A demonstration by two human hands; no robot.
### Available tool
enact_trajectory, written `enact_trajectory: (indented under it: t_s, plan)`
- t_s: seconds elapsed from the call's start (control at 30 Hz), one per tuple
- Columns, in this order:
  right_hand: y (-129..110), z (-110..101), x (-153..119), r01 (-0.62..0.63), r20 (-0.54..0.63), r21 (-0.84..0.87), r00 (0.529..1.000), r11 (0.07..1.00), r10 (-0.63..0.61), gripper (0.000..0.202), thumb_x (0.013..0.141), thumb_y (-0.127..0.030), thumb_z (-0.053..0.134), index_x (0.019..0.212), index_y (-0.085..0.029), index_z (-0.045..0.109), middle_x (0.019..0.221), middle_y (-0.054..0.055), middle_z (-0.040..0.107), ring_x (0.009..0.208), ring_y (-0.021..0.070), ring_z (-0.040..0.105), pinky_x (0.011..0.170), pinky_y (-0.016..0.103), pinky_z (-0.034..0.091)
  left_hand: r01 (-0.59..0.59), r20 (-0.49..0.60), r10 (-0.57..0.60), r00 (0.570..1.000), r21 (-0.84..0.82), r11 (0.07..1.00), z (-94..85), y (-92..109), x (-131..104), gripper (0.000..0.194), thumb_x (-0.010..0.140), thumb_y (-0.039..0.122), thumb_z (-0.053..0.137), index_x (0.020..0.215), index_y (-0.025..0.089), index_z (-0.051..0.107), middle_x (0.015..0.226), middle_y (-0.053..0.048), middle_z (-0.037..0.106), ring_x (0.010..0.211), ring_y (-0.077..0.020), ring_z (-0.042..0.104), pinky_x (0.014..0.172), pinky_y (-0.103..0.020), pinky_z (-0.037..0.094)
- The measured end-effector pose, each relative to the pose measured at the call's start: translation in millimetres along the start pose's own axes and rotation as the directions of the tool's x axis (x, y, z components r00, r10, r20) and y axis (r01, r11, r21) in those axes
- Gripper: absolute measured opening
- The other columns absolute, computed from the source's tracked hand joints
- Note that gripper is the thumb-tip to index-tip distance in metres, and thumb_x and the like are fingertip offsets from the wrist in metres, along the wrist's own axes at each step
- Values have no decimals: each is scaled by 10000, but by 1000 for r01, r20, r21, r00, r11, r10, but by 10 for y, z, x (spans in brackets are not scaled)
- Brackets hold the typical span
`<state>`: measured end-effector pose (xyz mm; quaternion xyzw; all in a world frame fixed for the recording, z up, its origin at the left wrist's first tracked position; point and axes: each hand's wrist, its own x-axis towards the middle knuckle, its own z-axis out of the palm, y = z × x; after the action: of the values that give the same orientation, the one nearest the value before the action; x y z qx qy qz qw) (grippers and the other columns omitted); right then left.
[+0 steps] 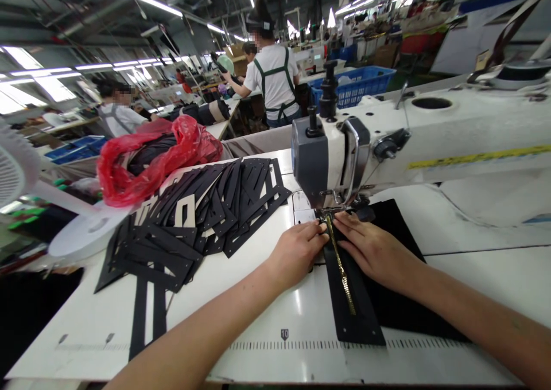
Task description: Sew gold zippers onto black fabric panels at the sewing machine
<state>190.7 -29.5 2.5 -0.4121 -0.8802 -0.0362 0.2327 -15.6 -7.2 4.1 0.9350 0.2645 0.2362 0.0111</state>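
A black panel with a slot lies under the sewing machine head, a gold-toothed zipper showing along its slot. On the panel's left edge, close to the presser foot, my left hand is closed with curled fingers gripping it. My right hand lies flat on the panel's right side, fingers stretched toward the needle area. Beneath the right hand and forearm, a larger black piece of material spreads over the white table. The needle point is hidden by the machine and my fingers.
Many slotted black panels are heaped left on the table, which has a printed ruler. Behind them sits a red plastic bag. A white fan stands at far left. Beyond are a blue crate and people working.
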Motion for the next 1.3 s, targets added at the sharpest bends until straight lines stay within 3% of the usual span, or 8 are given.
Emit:
enact_trajectory:
  t_s: [0.17,0.37,0.6,0.73,0.9,1.13,1.23,1.3]
  plan:
    - [-27,-102,29,-61,18,82,998,995,60,344,885,-200,433,1200,-114,539,1244,152,549,1163,239,506,974,431,446,56,49,-52,997,-79,995,-112,18,17,245,867,159,441,1065,125,583,1071,-127,606,1051,-238,574,862,-384,516]
    - [-432,-320,-163,-127,123,70,985,989,118,453,774,-235,520,1213,-122,525,1321,153,477,1238,298,415,990,525,395,61,177,-19,984,-230,971,-367,107,-27,469,768,233,571,1214,103,501,1302,-160,458,1212,-252,452,1010,-366,414]
    - [-553,-178,-149,-246,-1,42,969,968,247,356,730,-168,528,1085,-165,557,1193,123,539,1127,284,470,940,494,404,109,65,-102,993,-130,985,-169,133,-12,388,720,131,530,1107,143,559,1179,-130,561,1132,-243,519,947,-400,465]
    - [-515,-161,0,-332,0,46,943,942,332,266,725,-157,541,988,-181,570,1047,101,553,951,268,502,779,427,437,125,17,-124,992,-95,988,-114,162,4,382,701,127,524,1079,143,570,1107,-117,594,1084,-247,547,925,-412,480]
    - [-513,-115,102,-383,-1,8,924,924,383,137,738,-103,477,837,-171,544,932,95,539,877,252,490,733,396,413,122,-31,-125,992,-81,989,-52,188,-5,411,713,97,506,1115,157,567,1145,-104,583,1119,-238,525,976,-411,440]
    - [-503,-171,-61,-303,-67,-74,952,950,298,85,777,-112,441,747,-179,485,849,101,572,810,236,545,676,383,467,88,-47,-86,995,33,996,-46,260,-46,286,804,168,529,1085,162,584,1144,-109,600,1091,-241,556,972,-415,445]
    - [-504,-162,-216,-93,-101,-175,992,980,76,222,845,-165,410,1009,-107,548,1143,175,572,1062,269,532,836,433,475,39,-67,-33,997,103,994,-62,371,-107,233,839,147,499,1050,120,593,1158,-137,601,1079,-233,571,970,-376,455]
    - [-502,-127,-295,32,-88,-253,995,967,-56,358,857,-177,407,1179,-53,502,1268,193,511,1174,276,474,910,453,448,19,-76,-9,997,135,991,-79,439,-138,229,854,124,460,1038,91,592,1154,-155,603,1071,-230,578,956,-359,468]
